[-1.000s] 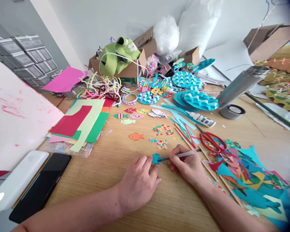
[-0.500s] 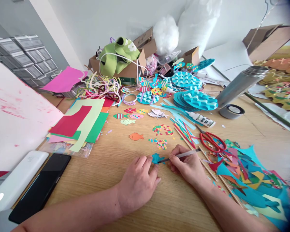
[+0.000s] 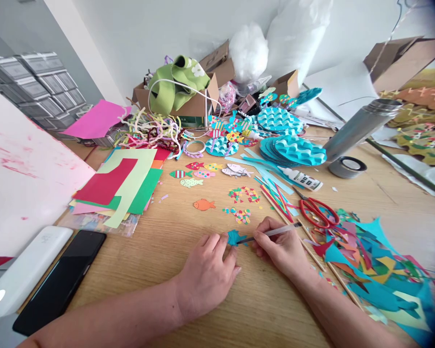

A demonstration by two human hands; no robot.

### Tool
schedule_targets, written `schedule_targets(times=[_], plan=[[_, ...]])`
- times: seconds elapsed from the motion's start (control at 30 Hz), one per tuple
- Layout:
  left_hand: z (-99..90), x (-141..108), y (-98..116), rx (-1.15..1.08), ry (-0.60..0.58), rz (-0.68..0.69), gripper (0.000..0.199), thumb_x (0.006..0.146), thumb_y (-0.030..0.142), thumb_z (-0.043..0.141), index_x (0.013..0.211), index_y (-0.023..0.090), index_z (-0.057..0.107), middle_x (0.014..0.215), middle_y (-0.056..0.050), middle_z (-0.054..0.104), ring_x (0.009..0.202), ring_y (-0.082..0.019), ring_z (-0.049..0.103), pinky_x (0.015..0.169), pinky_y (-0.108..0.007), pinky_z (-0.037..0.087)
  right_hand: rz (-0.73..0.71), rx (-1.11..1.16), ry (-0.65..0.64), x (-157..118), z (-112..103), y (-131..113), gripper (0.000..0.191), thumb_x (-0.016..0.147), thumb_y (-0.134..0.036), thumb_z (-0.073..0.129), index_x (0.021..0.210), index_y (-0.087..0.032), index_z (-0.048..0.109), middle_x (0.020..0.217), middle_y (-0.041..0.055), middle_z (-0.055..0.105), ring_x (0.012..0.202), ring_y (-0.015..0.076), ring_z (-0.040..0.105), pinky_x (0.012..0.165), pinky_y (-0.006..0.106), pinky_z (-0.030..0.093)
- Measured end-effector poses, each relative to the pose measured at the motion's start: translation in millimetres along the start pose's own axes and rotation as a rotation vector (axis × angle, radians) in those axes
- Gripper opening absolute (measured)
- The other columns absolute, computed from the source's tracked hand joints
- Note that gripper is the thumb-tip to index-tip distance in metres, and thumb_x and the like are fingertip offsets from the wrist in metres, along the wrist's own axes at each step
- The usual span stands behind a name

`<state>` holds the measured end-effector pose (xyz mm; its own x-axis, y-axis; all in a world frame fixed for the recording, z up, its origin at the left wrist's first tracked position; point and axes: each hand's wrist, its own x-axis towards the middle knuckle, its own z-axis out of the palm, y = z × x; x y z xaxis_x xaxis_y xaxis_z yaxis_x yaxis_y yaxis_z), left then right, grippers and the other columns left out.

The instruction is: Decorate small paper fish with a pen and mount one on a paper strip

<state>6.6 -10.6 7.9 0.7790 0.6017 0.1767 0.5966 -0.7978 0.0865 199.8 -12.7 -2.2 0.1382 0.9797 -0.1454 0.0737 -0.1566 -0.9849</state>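
Observation:
A small blue paper fish [image 3: 233,237] lies on the wooden table in front of me. My left hand [image 3: 207,268] steadies it against the tabletop, thumb and fingertips at its left and lower edge. My right hand [image 3: 280,246] is closed round a slim pen [image 3: 279,230] with a clear barrel. The pen's tip rests on or just over the fish's body; contact is too small to tell. Beyond the fish are dots of coloured paper [image 3: 241,215] and an orange paper fish [image 3: 204,205]. Several decorated paper fish [image 3: 204,174] lie farther off.
Red-handled scissors [image 3: 319,212], wooden sticks [image 3: 342,284] and paper scraps [image 3: 387,266] lie to the right. A glue bottle [image 3: 300,179] and steel flask [image 3: 364,128] are behind them. Coloured sheets [image 3: 145,193] and a black phone [image 3: 60,282] are at left.
The pen tip has shifted very slightly over the blue paper fish. Both hands keep nearly the same place, and everything else looks unchanged.

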Motion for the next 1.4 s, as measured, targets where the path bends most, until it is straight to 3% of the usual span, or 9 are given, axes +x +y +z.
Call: schedule_targets(times=[0.23,0.7,1.4], plan=[[-1.3,1,1,0.011,-0.026,0.0,0.029,0.092,0.035,0.056,0.11,0.015,0.064,0.112,-0.012,0.062,0.098,-0.025,0.056,0.081,-0.039,0.05,-0.071,0.01,0.186,1,-6,13,0.02,0.073,-0.031,0.069,0.063,-0.022,0.055,0.047,-0.0028,0.057,0.034,0.0116,0.051,0.033,0.02,0.038],[0.2,0,2,0.016,-0.085,-0.015,0.043,0.094,0.042,0.05,0.126,0.014,0.056,0.118,-0.014,0.059,0.103,-0.027,0.054,0.083,-0.04,0.05,-0.016,0.011,0.115,4,-5,10,0.025,0.072,-0.034,0.072,0.065,-0.021,0.053,0.047,-0.0027,0.059,0.035,0.0108,0.052,0.033,0.019,0.039],[0.7,-1,2,-0.004,-0.111,-0.032,0.043,0.095,0.042,0.049,0.128,0.015,0.055,0.118,-0.014,0.058,0.104,-0.027,0.053,0.085,-0.041,0.049,-0.018,-0.012,0.111,5,-5,11,0.027,0.075,-0.038,0.07,0.065,-0.02,0.053,0.049,-0.0016,0.061,0.036,0.0107,0.053,0.033,0.018,0.041]])
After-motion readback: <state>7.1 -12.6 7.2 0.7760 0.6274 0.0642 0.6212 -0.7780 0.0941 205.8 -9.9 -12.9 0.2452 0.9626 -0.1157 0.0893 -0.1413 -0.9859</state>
